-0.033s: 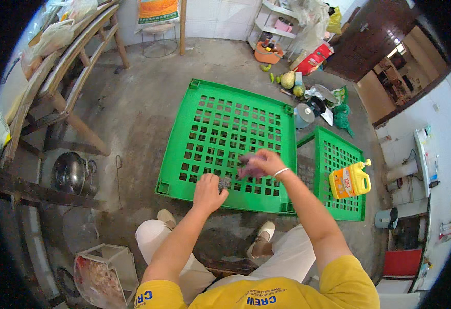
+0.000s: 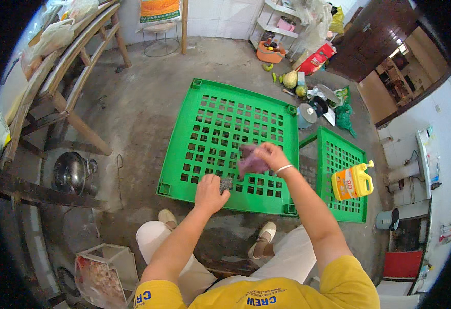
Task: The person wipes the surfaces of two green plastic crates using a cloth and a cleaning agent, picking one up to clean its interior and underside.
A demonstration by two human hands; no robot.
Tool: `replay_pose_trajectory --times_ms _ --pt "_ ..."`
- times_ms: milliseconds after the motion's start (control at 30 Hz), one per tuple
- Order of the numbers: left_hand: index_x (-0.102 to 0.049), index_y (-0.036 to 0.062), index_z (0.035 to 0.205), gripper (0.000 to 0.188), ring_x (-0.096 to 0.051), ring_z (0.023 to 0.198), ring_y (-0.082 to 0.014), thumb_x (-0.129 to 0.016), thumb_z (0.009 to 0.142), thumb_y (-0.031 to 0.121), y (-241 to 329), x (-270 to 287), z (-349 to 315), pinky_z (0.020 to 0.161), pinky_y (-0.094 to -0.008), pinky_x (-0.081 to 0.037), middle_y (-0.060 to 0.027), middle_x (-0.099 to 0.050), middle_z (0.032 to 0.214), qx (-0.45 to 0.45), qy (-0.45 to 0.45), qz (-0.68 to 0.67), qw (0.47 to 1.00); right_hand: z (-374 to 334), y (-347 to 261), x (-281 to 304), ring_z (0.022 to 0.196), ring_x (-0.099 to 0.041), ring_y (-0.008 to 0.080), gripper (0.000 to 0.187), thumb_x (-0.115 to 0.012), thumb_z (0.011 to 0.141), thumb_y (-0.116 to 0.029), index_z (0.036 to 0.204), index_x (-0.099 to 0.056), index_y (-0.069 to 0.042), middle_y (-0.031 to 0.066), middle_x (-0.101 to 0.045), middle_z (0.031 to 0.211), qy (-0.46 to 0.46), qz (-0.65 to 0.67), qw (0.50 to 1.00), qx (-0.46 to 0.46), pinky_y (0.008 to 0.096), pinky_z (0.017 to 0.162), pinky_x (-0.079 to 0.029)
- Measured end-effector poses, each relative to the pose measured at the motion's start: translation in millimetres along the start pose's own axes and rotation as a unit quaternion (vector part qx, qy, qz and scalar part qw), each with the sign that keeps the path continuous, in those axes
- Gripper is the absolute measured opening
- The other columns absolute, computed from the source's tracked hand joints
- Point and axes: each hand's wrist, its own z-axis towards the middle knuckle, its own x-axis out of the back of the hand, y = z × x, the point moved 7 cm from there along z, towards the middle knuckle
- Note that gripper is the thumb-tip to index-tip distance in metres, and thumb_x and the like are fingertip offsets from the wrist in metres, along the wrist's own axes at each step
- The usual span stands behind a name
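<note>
A green plastic rack (image 2: 184, 123) with a grid of square holes lies before me, level above the floor. Near its front edge my left hand (image 2: 211, 194) is curled around a grey steel wool scrubber (image 2: 226, 184), which shows past the fingertips. To the right and slightly farther, my right hand (image 2: 272, 156) pinches a purple-brown cloth (image 2: 252, 160) that droops over the grid. Whether the cloth touches the rack I cannot tell. A second, smaller green rack (image 2: 330, 159) stands to the right, with a yellow detergent jug (image 2: 351, 182) on it.
At left stands a wooden bench frame (image 2: 76, 98) with a metal pot (image 2: 72, 172) below. Vegetables (image 2: 290, 79), a lidded pot (image 2: 306, 114) and an orange basket (image 2: 271, 53) sit beyond the racks. A white-framed bin (image 2: 107, 275) is by my left leg.
The cloth hangs slightly more spread below my right hand, which has shifted a little. My left hand stays almost where it was. The view has moved slightly.
</note>
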Motion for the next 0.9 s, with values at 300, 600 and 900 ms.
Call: replay_pose_trajectory --times_ms 300,600,900 --pt "-0.051 0.0006 0.093 0.039 -0.051 0.097 -0.0329 -0.067 0.065 0.024 13.2 1.1 2.8 0.084 -0.043 -0.04 -0.016 -0.053 0.098 -0.041 -0.029 0.026 0.998 144.9 -4.5 -33.3 0.107 -0.053 0.0328 0.046 -0.057 0.086 -0.035 0.121 -0.054 -0.006 0.0168 -0.054 0.12 0.168 -0.345 0.901 0.203 0.0404 0.091 -0.042" --pt "-0.052 0.0018 0.093 0.037 -0.051 0.096 -0.0324 -0.066 0.066 0.023 7.3 -1.9 4.1 0.084 -0.0439 -0.039 -0.0149 -0.054 0.096 -0.032 -0.006 0.031 0.999 88.4 -4.2 -25.7 0.095 -0.056 0.0275 0.029 -0.059 0.075 -0.01 0.1 -0.067 -0.02 0.0051 -0.061 0.106 0.218 -0.461 0.802 0.311 0.0398 0.081 -0.047" --pt "-0.052 0.0022 0.091 0.035 -0.051 0.095 -0.0322 -0.065 0.065 0.023 7.1 -3.2 3.5 0.085 -0.0448 -0.038 -0.0141 -0.054 0.096 -0.03 -0.004 0.019 0.999 78.8 67.2 106.6 0.087 -0.061 0.035 0.02 -0.055 0.08 -0.016 0.096 -0.066 -0.009 0.0151 -0.063 0.101 0.342 -0.518 0.783 -0.025 0.0439 0.079 -0.05"
